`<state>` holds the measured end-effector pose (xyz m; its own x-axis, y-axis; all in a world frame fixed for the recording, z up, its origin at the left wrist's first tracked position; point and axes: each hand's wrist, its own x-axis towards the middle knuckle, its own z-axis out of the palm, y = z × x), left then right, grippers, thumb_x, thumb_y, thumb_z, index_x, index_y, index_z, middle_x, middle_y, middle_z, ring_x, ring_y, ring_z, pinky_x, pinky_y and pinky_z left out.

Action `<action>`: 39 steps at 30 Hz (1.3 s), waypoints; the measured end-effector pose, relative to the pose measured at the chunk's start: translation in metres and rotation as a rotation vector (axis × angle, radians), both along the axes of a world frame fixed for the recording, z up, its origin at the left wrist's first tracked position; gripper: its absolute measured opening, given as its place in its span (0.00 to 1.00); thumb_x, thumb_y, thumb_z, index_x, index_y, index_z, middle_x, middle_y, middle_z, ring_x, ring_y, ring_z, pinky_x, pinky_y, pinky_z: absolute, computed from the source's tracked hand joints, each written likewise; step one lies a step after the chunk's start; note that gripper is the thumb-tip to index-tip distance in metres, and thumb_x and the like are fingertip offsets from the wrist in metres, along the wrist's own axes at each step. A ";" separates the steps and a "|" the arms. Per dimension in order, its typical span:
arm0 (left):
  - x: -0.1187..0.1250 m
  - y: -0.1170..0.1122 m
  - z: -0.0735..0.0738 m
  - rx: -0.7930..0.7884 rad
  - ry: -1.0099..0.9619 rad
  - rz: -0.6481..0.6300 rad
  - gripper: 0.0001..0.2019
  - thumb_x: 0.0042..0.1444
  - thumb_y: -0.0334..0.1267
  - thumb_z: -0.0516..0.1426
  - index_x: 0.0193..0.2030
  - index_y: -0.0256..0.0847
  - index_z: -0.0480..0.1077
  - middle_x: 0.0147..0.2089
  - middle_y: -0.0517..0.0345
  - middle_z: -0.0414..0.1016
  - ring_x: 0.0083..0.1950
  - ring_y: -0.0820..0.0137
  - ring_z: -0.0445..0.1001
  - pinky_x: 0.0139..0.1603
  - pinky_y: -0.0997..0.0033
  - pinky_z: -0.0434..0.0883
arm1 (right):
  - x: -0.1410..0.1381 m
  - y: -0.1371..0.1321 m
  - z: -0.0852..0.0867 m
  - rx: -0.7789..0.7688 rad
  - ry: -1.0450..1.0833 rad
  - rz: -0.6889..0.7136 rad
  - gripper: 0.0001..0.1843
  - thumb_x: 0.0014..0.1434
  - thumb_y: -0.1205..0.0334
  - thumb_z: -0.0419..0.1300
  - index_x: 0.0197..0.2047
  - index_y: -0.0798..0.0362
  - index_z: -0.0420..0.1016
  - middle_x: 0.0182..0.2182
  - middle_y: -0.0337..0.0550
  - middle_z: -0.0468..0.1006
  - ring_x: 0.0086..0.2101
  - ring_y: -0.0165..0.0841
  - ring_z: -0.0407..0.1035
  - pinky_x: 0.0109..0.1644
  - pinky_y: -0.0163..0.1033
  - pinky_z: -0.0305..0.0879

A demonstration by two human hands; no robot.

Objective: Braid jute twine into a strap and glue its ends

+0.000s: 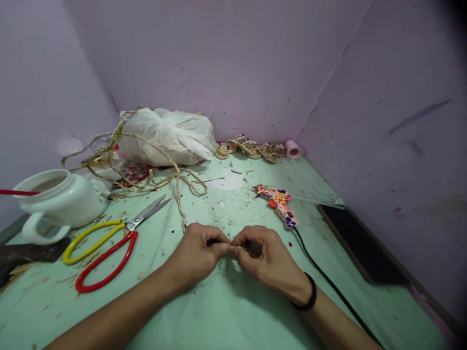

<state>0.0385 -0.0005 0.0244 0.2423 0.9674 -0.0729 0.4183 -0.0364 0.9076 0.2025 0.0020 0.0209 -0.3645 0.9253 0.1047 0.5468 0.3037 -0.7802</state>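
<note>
My left hand (199, 250) and my right hand (262, 255) meet above the front middle of the table, thumb and forefinger of each pinched together. Between the fingertips a short end of tan braided cord (179, 194) shows; most of it is hidden by the fingers. From behind my left hand the cord runs back to a loose tangle at the left. Scissors (133, 226) with one yellow and one red handle lie spread to the left of my left hand. A flower-patterned glue gun (279, 201) rests on its side beyond my right hand.
A white ceramic pot (80, 199) stands at the left, near a stuffed white plastic bag (168, 136). Small braided sandal-like pieces (251, 148) and a pink spool (293, 149) line the back wall. A phone (361, 243) and the black power cord (328, 282) lie at the right.
</note>
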 end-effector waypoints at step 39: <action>-0.012 0.016 0.008 -0.376 -0.062 -0.134 0.12 0.41 0.43 0.56 0.21 0.33 0.69 0.16 0.61 0.63 0.19 0.76 0.59 0.21 0.75 0.56 | -0.003 0.003 0.002 0.162 -0.042 0.052 0.04 0.45 0.66 0.56 0.22 0.53 0.71 0.17 0.36 0.71 0.23 0.29 0.63 0.38 0.40 0.57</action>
